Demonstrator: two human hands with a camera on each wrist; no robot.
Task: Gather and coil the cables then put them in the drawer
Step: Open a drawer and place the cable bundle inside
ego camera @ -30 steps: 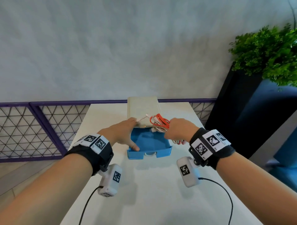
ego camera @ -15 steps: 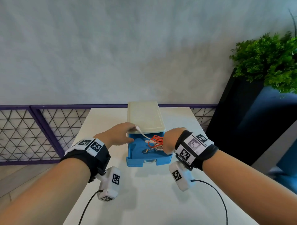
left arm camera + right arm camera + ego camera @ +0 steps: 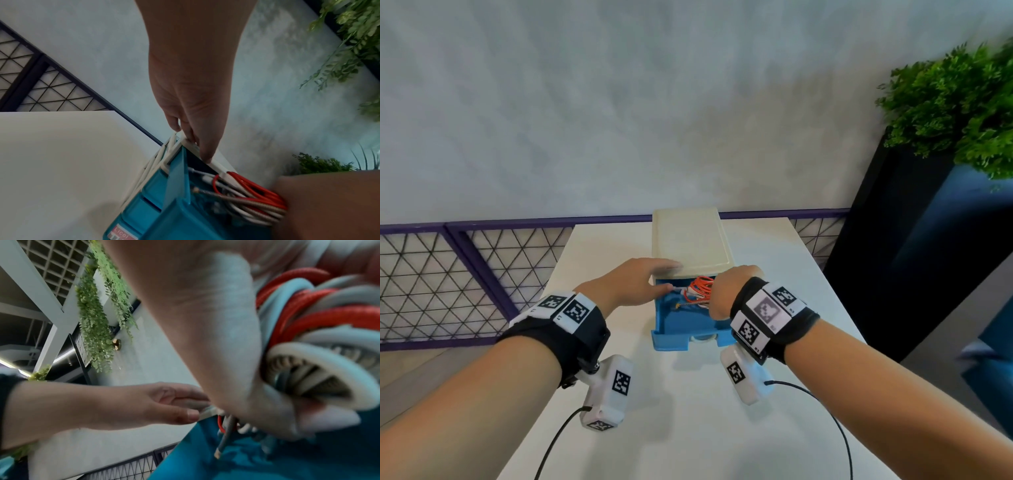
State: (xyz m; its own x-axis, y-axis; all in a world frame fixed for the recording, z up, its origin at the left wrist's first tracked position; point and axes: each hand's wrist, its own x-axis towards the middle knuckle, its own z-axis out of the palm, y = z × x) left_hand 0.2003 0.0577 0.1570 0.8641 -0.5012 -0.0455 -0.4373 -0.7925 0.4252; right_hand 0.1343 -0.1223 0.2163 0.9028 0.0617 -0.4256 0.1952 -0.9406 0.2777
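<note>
A blue drawer [image 3: 678,337] stands pulled out of a cream cabinet [image 3: 688,240] on the white table. My right hand [image 3: 722,294] is inside the drawer's right side and grips a coiled bundle of red, white and braided cables [image 3: 700,289]. In the right wrist view the cables [image 3: 329,313] loop through its curled fingers. My left hand [image 3: 650,279] rests with straight fingers on the cabinet's front top edge, its thumb down by the drawer opening. In the left wrist view its fingertips [image 3: 203,155] touch the cream rim, and the cable ends [image 3: 205,178] lie loose below them.
The white table [image 3: 688,428] runs toward me in front of the drawer. A purple-framed mesh fence [image 3: 465,274] lines the far and left sides. A dark planter with green plants [image 3: 962,102] stands on the right. Black sensor leads [image 3: 825,411] hang from both wrists.
My right hand has lowered the cable bundle from above the drawer down into it. My left hand has released the white cable end and shifted onto the cabinet's front edge.
</note>
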